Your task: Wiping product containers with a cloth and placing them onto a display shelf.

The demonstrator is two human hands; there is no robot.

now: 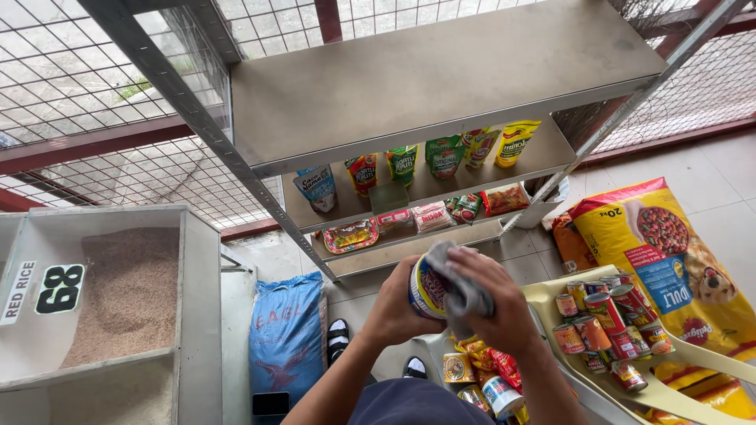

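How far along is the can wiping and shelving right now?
Done: pouches stand on a middle shelf and packets lie on the one below. In hand: the left hand grips a can while the right hand rubs it with a grey cloth. Left: a heap of cans waits on the plastic chair, and the top shelf is bare.
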